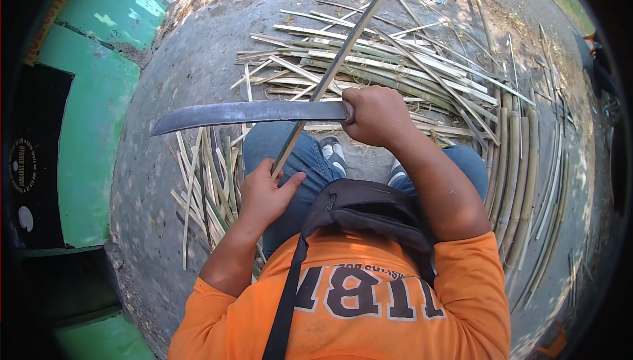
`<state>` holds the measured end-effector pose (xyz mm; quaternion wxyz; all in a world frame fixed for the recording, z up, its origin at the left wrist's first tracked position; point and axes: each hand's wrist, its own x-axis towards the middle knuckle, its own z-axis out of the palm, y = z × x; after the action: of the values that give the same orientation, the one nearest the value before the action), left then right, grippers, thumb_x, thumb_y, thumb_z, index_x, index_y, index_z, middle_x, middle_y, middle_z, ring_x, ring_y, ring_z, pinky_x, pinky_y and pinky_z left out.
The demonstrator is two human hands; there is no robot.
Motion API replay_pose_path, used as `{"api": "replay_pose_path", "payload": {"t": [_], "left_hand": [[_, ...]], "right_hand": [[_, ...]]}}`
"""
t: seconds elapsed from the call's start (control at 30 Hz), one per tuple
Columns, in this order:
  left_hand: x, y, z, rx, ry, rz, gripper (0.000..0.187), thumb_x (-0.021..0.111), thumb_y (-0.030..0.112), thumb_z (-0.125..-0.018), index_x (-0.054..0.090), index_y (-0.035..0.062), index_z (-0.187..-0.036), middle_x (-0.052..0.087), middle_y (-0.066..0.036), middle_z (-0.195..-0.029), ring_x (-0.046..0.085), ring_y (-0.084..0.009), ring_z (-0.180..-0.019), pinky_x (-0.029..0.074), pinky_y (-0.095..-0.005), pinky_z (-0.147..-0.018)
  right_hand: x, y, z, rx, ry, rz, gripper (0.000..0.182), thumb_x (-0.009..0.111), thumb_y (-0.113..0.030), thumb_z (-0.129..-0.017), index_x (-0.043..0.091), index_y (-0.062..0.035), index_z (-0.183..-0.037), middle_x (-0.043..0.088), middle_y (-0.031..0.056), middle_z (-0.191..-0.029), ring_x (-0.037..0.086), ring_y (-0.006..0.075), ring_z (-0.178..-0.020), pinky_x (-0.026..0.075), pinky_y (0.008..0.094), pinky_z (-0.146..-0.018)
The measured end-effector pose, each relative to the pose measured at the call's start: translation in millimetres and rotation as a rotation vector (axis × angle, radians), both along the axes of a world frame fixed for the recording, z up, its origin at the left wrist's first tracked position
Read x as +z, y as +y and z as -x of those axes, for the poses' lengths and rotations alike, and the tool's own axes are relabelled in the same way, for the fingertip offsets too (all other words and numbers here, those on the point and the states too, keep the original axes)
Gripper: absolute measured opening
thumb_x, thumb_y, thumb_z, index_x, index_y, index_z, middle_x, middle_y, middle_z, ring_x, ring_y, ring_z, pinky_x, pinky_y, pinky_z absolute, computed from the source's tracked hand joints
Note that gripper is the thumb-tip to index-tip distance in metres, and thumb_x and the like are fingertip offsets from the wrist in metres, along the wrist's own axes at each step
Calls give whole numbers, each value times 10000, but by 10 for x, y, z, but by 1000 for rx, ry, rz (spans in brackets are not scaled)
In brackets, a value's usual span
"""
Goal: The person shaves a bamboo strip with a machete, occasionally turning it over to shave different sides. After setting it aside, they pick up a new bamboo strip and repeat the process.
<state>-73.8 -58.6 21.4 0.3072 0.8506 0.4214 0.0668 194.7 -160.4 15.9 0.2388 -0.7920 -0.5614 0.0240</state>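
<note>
My right hand [379, 115] is wrapped round the handle of a machete [250, 112], whose long dark blade points left across my lap. In my left hand [265, 192] is the lower end of a long bamboo strip [336, 66], gripped between thumb and fingers. That strip slants up and away to the right, past the top of the view. The blade crosses it a short way above my left hand, overlapping it in this view. My knees in blue jeans [280, 152] are bent beneath both, and a black bag [369, 208] lies across my waist.
Split bamboo strips [395, 70] are heaped on the concrete ground [198, 57] ahead. More strips [204, 188] lie by my left knee, and round bamboo poles [514, 169] stretch along my right. A green wall [92, 129] stands at the left.
</note>
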Motion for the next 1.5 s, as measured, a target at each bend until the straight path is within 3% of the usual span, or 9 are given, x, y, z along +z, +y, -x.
{"api": "replay_pose_path", "payload": {"t": [0.23,0.33,0.43,0.83,0.93,1.17,1.5], "left_hand": [[-90,26,-30,-1,-55,199,521,890,443,-807,561,42,-850,536,-48,-600,504,-172,-530,426,-345,-534],[-98,14,-68,-20,-111,209,441,899,282,-851,505,84,-861,450,53,-607,401,-48,-554,334,-261,-500],[-73,24,-111,2,-77,203,458,886,359,-829,552,47,-857,515,-27,-595,475,-141,-533,415,-334,-528],[-41,-29,-255,-59,-185,457,446,905,276,-838,509,75,-886,494,42,-645,452,-55,-577,393,-260,-523],[4,-59,-310,-60,-193,486,411,895,176,-854,492,108,-886,452,86,-665,410,-19,-605,346,-226,-539],[-130,48,-330,-77,-197,463,391,865,192,-877,494,73,-908,502,40,-662,452,-42,-582,380,-245,-525],[-282,157,-338,-97,-153,374,327,833,199,-871,540,57,-903,534,7,-648,494,-89,-579,416,-298,-543]], "right_hand": [[16,23,116,47,-5,-7,161,720,-236,-720,719,-120,-831,712,150,-740,723,378,-736,577,504,-689],[-1,64,93,57,-14,-2,150,719,-234,-719,714,-122,-820,708,148,-731,722,375,-730,575,503,-682],[-83,67,26,43,-14,-53,151,731,-221,-710,687,-118,-811,685,136,-714,702,382,-725,560,505,-669],[-28,35,31,65,-57,-156,138,734,-206,-714,675,-123,-807,667,123,-686,686,381,-684,541,502,-629],[26,31,30,71,-60,-86,132,732,-218,-714,691,-125,-799,690,127,-706,706,367,-700,558,493,-645],[-67,34,-72,23,-69,-129,125,728,-229,-726,707,-127,-794,700,130,-703,716,360,-698,567,490,-650],[-122,125,-32,40,-59,11,146,722,-236,-724,723,-122,-815,719,139,-731,729,364,-727,580,497,-677]]}}
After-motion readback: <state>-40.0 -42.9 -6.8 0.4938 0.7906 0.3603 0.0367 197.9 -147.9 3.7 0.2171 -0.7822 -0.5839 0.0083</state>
